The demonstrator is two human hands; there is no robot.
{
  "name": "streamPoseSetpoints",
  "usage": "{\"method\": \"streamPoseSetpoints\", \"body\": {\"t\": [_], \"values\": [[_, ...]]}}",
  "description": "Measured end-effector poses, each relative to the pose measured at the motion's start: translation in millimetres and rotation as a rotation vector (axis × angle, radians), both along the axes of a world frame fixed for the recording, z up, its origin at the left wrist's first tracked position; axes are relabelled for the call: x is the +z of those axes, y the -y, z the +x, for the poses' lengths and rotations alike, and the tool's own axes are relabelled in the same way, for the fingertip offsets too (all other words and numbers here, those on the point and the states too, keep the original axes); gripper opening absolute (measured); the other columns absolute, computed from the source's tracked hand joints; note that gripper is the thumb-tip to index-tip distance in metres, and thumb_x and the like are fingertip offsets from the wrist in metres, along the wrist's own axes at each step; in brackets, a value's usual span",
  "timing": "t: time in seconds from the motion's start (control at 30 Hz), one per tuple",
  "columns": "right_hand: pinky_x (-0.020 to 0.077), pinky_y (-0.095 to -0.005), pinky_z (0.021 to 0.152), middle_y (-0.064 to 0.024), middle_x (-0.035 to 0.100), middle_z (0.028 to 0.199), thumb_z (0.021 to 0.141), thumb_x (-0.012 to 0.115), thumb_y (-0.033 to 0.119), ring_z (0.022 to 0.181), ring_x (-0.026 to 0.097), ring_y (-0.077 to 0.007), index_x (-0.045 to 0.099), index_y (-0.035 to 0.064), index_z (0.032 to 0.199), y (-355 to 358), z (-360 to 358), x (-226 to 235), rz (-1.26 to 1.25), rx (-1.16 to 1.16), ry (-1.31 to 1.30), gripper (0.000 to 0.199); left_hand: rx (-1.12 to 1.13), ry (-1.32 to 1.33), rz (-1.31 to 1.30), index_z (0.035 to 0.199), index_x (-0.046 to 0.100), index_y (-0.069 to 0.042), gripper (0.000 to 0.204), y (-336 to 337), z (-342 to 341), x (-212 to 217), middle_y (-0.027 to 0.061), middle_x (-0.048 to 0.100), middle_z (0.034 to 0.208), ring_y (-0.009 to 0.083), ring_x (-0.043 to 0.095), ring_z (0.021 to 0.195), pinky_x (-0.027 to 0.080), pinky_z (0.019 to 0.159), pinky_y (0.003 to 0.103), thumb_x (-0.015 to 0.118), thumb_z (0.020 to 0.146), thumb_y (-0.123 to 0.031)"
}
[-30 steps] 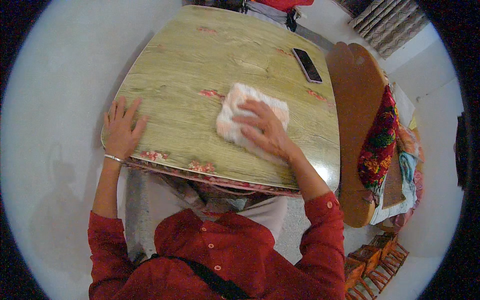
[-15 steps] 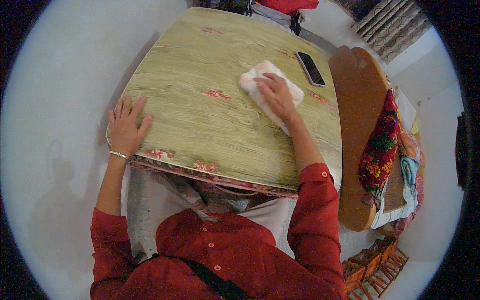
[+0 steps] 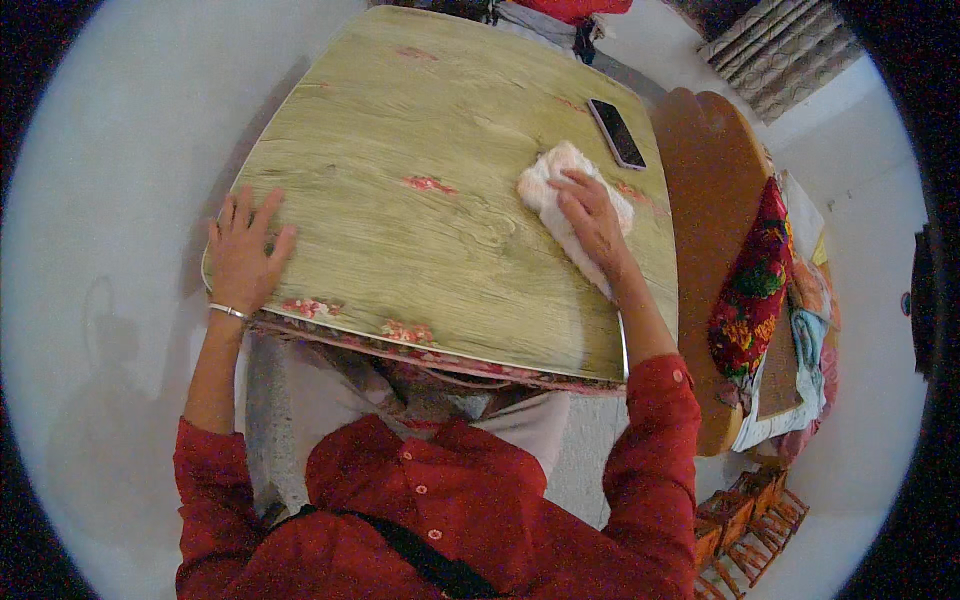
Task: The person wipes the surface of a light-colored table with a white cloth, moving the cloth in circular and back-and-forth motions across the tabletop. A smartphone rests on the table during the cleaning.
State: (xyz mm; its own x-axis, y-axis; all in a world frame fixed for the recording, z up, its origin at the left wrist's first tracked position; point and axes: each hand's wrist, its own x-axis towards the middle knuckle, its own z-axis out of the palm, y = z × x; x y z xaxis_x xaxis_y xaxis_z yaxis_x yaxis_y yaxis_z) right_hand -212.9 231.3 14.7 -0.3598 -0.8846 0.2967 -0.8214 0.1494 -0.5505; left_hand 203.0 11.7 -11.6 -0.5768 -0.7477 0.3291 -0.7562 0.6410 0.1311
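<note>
My right hand presses on a fluffy, whitish cloth at the right side of a table, its fingers bent into the fabric. The tabletop has a yellow-green wood-grain cover with small red flower prints. At the left front edge, my left hand lies flat with the fingers spread, holding nothing. Just beyond the cloth rests a dark-screened phone, apart from my fingers.
A brown wooden bed or bench stands along the table's right side, bearing a red floral cushion and folded cloths. Wooden chairs are at the lower right. A patterned curtain hangs at the far right.
My right hand has slid the cloth to the right and slightly nearer to me, closer to the table's right edge. My left hand stays flat on the table.
</note>
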Motion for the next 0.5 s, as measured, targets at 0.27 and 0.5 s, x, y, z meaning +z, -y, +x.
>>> {"method": "streamPoseSetpoints", "body": {"t": [0.27,0.5], "values": [[0.0295,-0.0405,0.108,-0.0134,0.051,0.132,0.090,0.054,0.035,0.125,0.042,-0.0332,0.066,0.0123,0.115,81.8,47.2,-15.5,-0.053,0.231,-0.051,0.036,-0.016,-0.006,0.007,0.138,0.044,-0.023,0.054,7.3,3.0,-4.2,0.0193,0.031,0.147,0.0399,0.024,0.137,0.014,0.110,0.058,0.052,0.089,-0.044],[0.0285,-0.0415,0.109,-0.0120,0.050,0.132,0.089,0.057,0.031,0.127,0.040,-0.0317,0.066,0.0134,0.115,-12.4,72.5,9.4,0.054,0.381,-0.047,0.033,0.003,0.043,-0.026,0.139,0.043,-0.023,0.054,-1.4,0.6,0.8,0.0177,0.032,0.147,0.0373,0.026,0.136,0.018,0.110,0.055,0.053,0.089,-0.041]]}}
